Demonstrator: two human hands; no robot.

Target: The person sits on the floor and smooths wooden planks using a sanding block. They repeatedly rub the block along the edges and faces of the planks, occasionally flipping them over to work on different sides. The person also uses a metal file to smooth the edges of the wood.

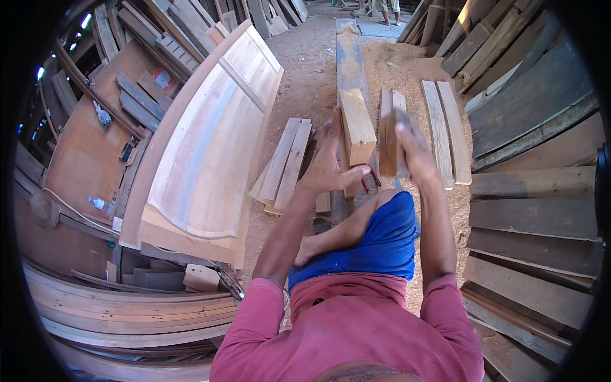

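In front of me a thick, pale wooden block point(359, 130) lies lengthwise on a long, worn beam point(351, 70). My left hand point(330, 162) is at the block's left side, its fingers stretched along that face. The thumb reaches apart from them across the lower near end. Just right of the block, a pair of narrow wooden pieces point(387, 137) stands side by side. My right hand point(415, 149) is at their right edge, its fingers pointing away from me and smeared by motion. Whether it grips them is unclear. A red-handled tool point(370, 181) shows partly beneath the block.
A large panelled wooden board point(210, 140) leans at the left. Cut strips point(289, 159) lie left of the beam, and two longer planks point(445, 130) lie at the right on sawdust. Stacked boards point(531, 219) line the right side. Another person's legs point(390, 11) show far off.
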